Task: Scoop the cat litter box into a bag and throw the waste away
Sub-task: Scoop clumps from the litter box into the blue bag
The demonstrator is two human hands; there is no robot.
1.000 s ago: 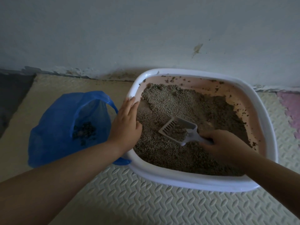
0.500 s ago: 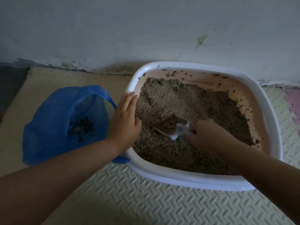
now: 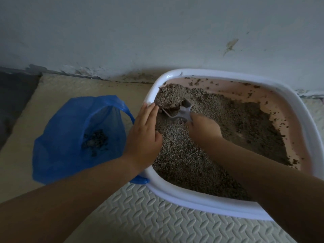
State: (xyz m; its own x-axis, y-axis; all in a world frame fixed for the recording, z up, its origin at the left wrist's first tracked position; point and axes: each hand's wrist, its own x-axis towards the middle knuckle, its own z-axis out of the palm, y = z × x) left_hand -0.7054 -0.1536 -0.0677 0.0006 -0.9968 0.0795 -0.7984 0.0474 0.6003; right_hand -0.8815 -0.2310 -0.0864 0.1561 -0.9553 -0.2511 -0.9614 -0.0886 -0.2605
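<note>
Our right hand [image 3: 203, 127] grips the scoop [image 3: 185, 110], dug into the upper-left corner of the litter box [image 3: 192, 201]; left hand [image 3: 143, 135] lies flat on its rim, blue bag [image 3: 70, 137] just beside. Foam mat [image 3: 157, 223], scuffed wall [image 3: 140, 32].

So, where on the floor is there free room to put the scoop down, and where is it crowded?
Free: the white mat in front of the litter box; also the beige mat between the blue bag and the wall. Crowded: the box's left rim, where the left hand rests beside the bag, and the right hand grips the scoop.
</note>
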